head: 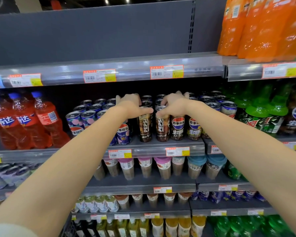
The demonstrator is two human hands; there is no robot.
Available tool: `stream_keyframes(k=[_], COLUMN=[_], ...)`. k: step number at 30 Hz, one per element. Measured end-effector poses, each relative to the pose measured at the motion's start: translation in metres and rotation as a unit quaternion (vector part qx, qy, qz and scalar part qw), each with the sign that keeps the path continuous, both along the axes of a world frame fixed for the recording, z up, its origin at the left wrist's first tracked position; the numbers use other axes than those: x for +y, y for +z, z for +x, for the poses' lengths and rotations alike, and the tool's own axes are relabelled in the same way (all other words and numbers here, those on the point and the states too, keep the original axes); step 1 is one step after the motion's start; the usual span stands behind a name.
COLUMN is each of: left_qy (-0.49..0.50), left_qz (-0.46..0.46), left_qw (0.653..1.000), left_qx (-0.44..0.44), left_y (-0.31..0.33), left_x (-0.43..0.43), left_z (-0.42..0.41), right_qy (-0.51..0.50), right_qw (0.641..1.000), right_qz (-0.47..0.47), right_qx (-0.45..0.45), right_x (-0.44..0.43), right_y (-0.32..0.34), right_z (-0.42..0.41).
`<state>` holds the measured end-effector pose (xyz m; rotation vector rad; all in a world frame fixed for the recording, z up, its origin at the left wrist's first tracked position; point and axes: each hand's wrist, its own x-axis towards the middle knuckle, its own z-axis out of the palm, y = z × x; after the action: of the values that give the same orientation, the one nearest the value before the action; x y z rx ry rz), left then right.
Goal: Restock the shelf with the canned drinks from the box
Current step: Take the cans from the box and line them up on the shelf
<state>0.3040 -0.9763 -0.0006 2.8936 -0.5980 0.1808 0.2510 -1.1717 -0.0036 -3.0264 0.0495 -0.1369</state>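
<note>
Bare forearms, nearest the lens, extended from the lower corners up to the grey metal can shelf (149,150). A pale sleeve edge (7,230) showed on the left arm.

Left hand (132,104): fingers curled down over can tops at the front middle of the can shelf, fingertips hidden. Its thumb stretched rightward onto the lid of the left dark-brown can (145,127), gripping it from above. Right hand (173,103): mirrored posture, fingers curled, thumb on the lid of the right dark-brown can (162,130).

Task items: both were tall, slim aluminium cans, glossy dark brown with an iced-cola picture and silver lids. They stood upright, side by side, at the can shelf's front edge. White vertical lettering read "PEPSI ZERO SUGAR"; the Chinese characters beneath were too blurred to read. Matching lids showed in rows behind them.

Neighbours on the can shelf:
- Left: blue-and-pink cans (75,122) marked 百事可乐, one with 桃.
- Right: black cans (178,129) marked 百事可乐 and 生可乐.
- Far left end: red soda bottles with blue caps (24,120), label partly legible as 达.
- Far right end: green plastic bottles (260,117).

One tier above the can shelf stood orange soda bottles (256,28). One tier below stood clear cups with pink and blue lids (162,168).

An orange-bordered price tag (177,151) on the can shelf rail carried a barcode and a yellow patch; its print was illegible.
</note>
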Motion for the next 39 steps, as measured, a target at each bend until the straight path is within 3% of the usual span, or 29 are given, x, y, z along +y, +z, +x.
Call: stream_keyframes(k=[6,11,14,19,24,33,39], left_qy=[-0.007,-0.066,-0.108,-0.128,-0.063,-0.118,-0.101], left_qz=[0.002,-0.138,-0.175,-0.132,0.01,-0.092,-0.084], left_qw=[1.0,0.986,0.972,0.973,0.997,0.983,0.986], left_qx=[0.015,0.071,0.118,0.141,0.05,0.104,0.098], left_y=[0.002,-0.009,-0.009,-0.006,-0.006,-0.005,-0.007], left_x=[-0.002,0.008,0.008,0.005,0.0,0.017,0.023], left_z=[-0.001,0.015,0.015,0.011,0.002,0.012,0.011], right_qy=[-0.041,-0.014,-0.031,-0.059,-0.047,-0.052,-0.053], right_qw=[0.998,1.0,0.999,0.997,0.998,0.997,0.997], right_qz=[-0.054,-0.012,-0.028,-0.052,0.005,0.034,0.01], right_qx=[-0.013,0.001,0.005,0.008,0.045,0.045,0.048], right_x=[0.007,0.006,0.007,0.013,0.008,0.008,0.011], right_y=[-0.002,0.002,0.005,0.002,0.001,0.001,0.013], right_z=[0.0,-0.005,-0.005,-0.005,-0.001,0.001,-0.01])
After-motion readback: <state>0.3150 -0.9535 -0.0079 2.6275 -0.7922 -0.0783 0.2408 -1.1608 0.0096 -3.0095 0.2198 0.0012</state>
